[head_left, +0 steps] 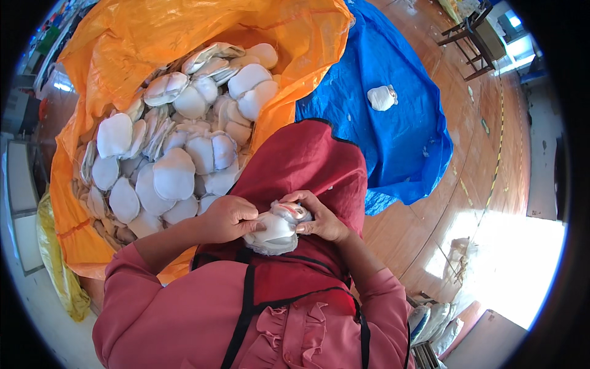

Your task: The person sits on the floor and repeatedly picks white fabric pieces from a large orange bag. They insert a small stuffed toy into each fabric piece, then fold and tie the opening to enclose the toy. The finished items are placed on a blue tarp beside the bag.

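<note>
Over my lap, both hands hold a small white sewn fabric piece (271,234), soft and rounded, with a rough lower edge. A shiny, partly pinkish portion shows at its upper right; I cannot make out what that is. My left hand (224,219) is closed, thumb and fingers pinching the left side of the piece. From the right, my right hand (318,219) curls its fingers round the upper part, thumb pressed on the front. Beyond my left hand, an open orange plastic sack (163,27) holds a heap of similar flat white fabric pieces (174,174).
A blue plastic sheet (393,147) spreads on the floor ahead to the right, bearing one rounded white piece (382,98). A dark red apron (307,160) covers my lap. A wooden chair (476,43) stands far right. Yellow plastic (58,264) lies at the left.
</note>
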`<state>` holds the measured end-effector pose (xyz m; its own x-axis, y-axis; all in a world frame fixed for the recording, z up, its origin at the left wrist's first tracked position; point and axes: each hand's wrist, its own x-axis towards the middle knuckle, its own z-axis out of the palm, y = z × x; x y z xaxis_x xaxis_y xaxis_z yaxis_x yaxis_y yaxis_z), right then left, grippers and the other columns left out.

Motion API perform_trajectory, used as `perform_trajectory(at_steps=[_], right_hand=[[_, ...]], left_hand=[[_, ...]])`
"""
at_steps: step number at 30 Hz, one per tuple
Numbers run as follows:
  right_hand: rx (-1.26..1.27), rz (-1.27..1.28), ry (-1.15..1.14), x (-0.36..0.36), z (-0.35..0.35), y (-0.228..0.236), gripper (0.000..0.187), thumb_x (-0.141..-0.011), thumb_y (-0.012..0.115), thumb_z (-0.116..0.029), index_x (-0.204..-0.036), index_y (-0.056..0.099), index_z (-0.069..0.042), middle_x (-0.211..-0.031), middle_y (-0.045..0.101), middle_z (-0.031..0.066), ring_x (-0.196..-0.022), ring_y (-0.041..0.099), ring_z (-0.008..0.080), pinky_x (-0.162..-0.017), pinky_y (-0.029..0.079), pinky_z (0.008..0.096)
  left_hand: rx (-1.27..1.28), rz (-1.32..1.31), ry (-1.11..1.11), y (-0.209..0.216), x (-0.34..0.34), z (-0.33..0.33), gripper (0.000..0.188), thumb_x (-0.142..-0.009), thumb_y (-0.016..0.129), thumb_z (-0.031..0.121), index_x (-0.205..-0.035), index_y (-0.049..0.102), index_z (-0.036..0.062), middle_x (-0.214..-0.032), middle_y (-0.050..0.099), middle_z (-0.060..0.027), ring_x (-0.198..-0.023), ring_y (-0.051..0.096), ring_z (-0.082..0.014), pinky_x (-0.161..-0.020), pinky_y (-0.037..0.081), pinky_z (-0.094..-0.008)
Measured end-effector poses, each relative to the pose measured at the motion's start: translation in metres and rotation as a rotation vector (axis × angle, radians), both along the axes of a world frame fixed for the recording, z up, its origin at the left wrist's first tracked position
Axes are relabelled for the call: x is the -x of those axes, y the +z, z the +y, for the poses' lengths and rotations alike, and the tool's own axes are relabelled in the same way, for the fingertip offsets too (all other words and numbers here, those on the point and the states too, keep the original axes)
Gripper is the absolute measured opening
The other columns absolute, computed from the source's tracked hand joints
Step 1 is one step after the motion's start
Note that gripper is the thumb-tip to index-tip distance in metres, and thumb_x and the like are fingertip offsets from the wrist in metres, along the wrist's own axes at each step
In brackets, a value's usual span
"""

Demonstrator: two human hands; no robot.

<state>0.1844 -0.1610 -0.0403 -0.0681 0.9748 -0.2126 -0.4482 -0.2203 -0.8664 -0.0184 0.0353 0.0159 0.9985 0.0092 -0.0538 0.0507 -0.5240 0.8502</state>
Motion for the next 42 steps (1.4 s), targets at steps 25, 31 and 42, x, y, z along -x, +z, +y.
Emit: perform_trajectory(at_steps=[25,31,42], right_hand=[[0.119,-0.009,-0.258,0.031,0.016,-0.002,0.038,-0.103,0.058,-0.029,-0.127,0.053,0.000,-0.114,0.066,0.0086,-0.106,0.059,0.0158,-0.094,0.048,0.0297],[0.065,-0.080,-0.385,0.036,0.025,0.002,0.038,-0.103,0.057,-0.033,-0.123,0.056,0.000,-0.103,0.068,0.0087,-0.088,0.062,0.0131,-0.078,0.052,0.0270],[0.246,-0.048,-0.340,0.026,0.024,0.002,0.048,-0.102,0.058,-0.040,-0.131,0.049,-0.003,-0.088,0.062,0.0052,-0.066,0.057,0.0105,-0.055,0.046,0.0237]], left_hand=[[0.319,0.115,0.056,-0.003,-0.027,0.002,0.032,-0.074,0.080,0.009,-0.087,0.051,0.0057,-0.086,0.051,-0.0040,-0.078,0.052,-0.0167,-0.071,0.044,-0.0324],[0.226,-0.181,0.222,-0.010,-0.023,-0.020,0.024,-0.074,0.069,0.001,-0.084,0.048,0.0049,-0.081,0.047,-0.0073,-0.073,0.051,-0.0224,-0.066,0.042,-0.0330],[0.166,-0.268,0.554,-0.033,-0.044,-0.001,0.022,-0.078,0.072,0.010,-0.086,0.053,0.0040,-0.083,0.051,-0.0062,-0.069,0.051,-0.0173,-0.060,0.042,-0.0305]])
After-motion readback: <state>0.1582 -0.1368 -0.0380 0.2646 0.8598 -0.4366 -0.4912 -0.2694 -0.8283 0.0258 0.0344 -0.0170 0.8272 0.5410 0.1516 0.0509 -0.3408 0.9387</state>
